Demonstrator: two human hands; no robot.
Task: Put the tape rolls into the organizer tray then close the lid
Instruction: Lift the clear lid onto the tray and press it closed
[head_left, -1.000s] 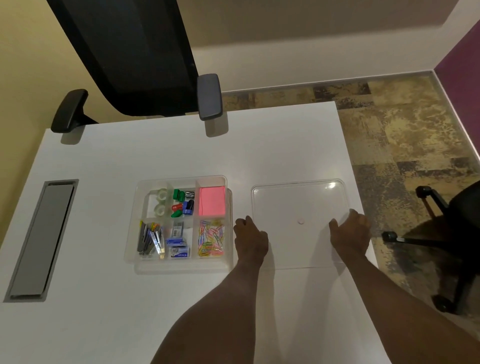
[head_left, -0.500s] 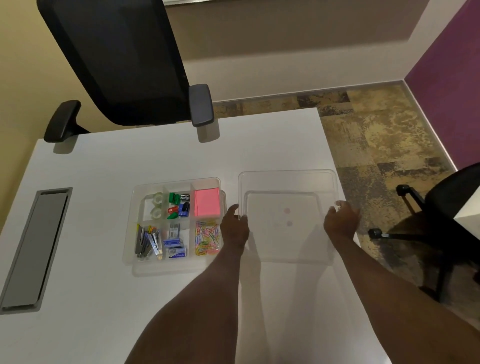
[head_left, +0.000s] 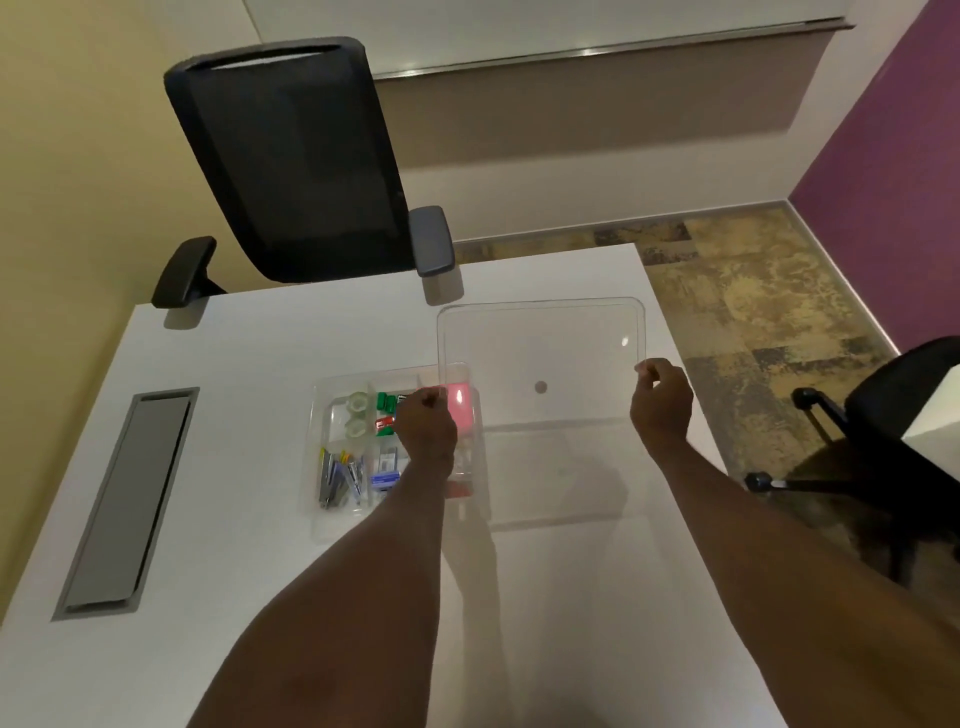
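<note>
Clear plastic, the lid is held up off the white desk, tilted with its far edge raised, and its left edge overlaps the right side of the organizer tray, so the pink note pad shows through it. The left hand pinches the lid's left edge between thumb and curled fingers, directly above the tray's middle compartments; the right hand pinches the right edge the same way, out over the bare desk near its corner. Two tape rolls sit one behind the other in the tray's far-left compartment, so the first half of the task looks done and the closing step is the one in hand. Beside the rolls lie green and red clips, with staplers and pens in the near-left compartment and a staple box next to them. From here the lid needs to travel further left until its four corners line up with the tray's rim, then level out and come down evenly; pressing along the edges would probably seat it. Whether it snaps or merely rests on the rim cannot be told. Beyond the desk stand a black mesh chair and, to the right, part of another chair on the patterned floor.
</note>
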